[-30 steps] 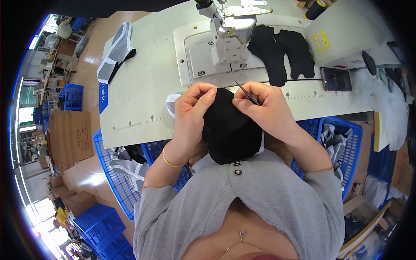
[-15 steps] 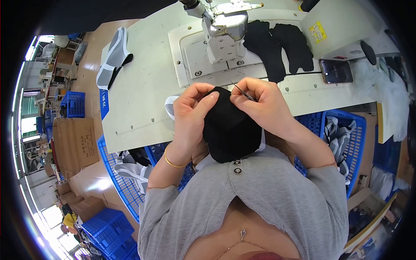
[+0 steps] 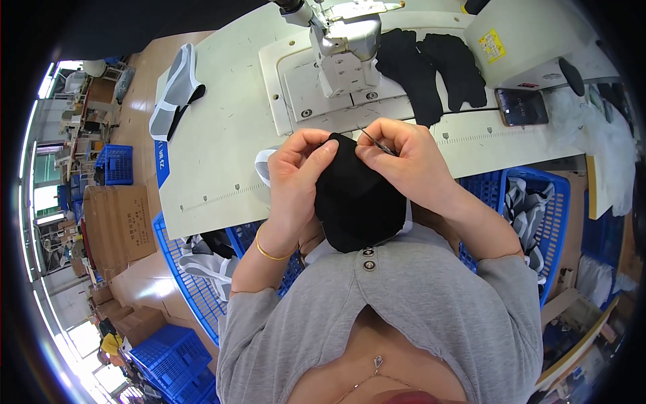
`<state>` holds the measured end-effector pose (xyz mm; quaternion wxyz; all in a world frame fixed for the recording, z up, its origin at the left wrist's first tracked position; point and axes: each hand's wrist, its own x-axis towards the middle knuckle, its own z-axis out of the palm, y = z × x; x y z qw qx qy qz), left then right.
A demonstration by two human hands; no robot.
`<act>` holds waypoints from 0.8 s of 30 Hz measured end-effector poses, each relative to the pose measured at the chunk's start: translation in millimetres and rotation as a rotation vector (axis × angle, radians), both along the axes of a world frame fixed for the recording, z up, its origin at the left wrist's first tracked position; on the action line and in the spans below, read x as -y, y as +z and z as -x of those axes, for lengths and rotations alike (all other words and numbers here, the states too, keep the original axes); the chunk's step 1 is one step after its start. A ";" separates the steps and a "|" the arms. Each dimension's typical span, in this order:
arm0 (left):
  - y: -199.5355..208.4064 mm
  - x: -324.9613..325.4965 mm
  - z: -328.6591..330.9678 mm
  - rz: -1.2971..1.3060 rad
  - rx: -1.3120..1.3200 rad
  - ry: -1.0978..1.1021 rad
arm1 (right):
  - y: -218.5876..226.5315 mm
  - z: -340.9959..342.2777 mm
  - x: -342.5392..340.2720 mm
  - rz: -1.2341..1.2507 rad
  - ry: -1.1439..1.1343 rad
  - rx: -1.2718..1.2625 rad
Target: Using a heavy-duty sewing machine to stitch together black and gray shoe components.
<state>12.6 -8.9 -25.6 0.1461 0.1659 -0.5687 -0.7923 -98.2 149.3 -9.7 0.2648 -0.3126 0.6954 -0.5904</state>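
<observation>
Between both hands, over my lap at the table's front edge, hangs a black fabric piece (image 3: 360,202) with a rounded lower end. My left hand (image 3: 296,158) is closed, pinching its top edge between thumb and fingers. My right hand (image 3: 407,158) is closed around a slim pointed metal tool (image 3: 383,147), perhaps tweezers. Its tip points up and to the left, and these fingertips also touch the fabric's upper right edge. Just beyond the hands stands a sewing machine (image 3: 343,67) with its lamp lit.
Flat black fabric pieces (image 3: 457,71) lie right of the machine, near a phone (image 3: 521,108). A grey-and-white piece (image 3: 176,91) rests on the table's left (image 3: 222,148). Blue baskets of similar pieces flank me, left (image 3: 176,259) and right (image 3: 560,229). Cardboard boxes (image 3: 118,225) stand on the floor.
Hardly anything differs. The whole view has shifted slightly, while both hands keep the same grip on the black fabric and the tool.
</observation>
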 end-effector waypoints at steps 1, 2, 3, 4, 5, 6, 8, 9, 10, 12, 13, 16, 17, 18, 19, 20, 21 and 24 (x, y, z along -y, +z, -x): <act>-0.7 0.5 -0.4 -0.001 -0.006 -0.002 | 2.9 -0.5 -1.4 0.000 0.000 0.001; 0.1 0.8 -0.8 0.000 -0.005 -0.001 | 7.9 -0.8 -3.6 -0.038 -0.002 -0.058; 1.9 1.0 -1.0 0.027 -0.003 0.018 | 10.1 -0.5 -5.4 -0.076 -0.004 -0.116; 3.6 1.3 -1.1 0.055 -0.002 0.036 | 7.0 1.6 -7.7 -0.075 -0.003 -0.113; 5.1 1.5 -0.8 0.055 0.002 0.031 | 1.5 3.6 -11.8 -0.039 -0.013 -0.297; 6.4 2.2 -0.1 0.083 0.005 0.033 | -3.8 4.3 -13.6 -0.003 -0.024 -0.481; 7.0 3.3 -0.4 0.111 0.010 0.031 | -13.7 2.7 -12.1 0.062 -0.053 -0.499; 7.3 3.8 -0.8 0.141 0.008 0.034 | -15.9 1.9 -11.5 0.130 -0.078 -0.522; 7.5 4.2 -1.2 0.171 0.005 0.038 | -15.4 -0.3 -11.8 0.129 -0.081 -0.520; 6.3 5.4 -0.3 0.179 -0.007 0.032 | -12.9 -3.6 -12.3 0.109 -0.038 -0.164; 6.0 5.8 0.3 0.187 -0.018 0.030 | -13.7 -3.9 -12.8 0.110 -0.042 -0.165; 5.4 5.9 0.3 0.203 -0.014 0.041 | -17.0 -6.5 -14.2 0.093 -0.060 -0.083; 5.1 6.1 0.0 0.203 -0.012 0.040 | -16.1 -7.8 -14.7 0.055 -0.075 -0.037; 4.6 6.4 -0.1 0.218 -0.016 0.049 | -15.9 -8.9 -15.1 0.017 -0.090 0.010; 4.2 6.3 -0.6 0.232 -0.020 0.058 | -16.3 -9.9 -15.3 0.017 -0.090 0.012; 4.7 6.1 -0.4 0.232 -0.020 0.057 | -16.3 -10.1 -15.1 0.020 -0.095 0.008; 5.5 5.5 -0.3 0.227 -0.027 0.059 | -16.3 -10.4 -14.9 0.023 -0.100 0.003; 6.9 6.2 0.0 0.225 -0.044 0.047 | -18.1 -11.7 -13.3 0.030 -0.112 0.046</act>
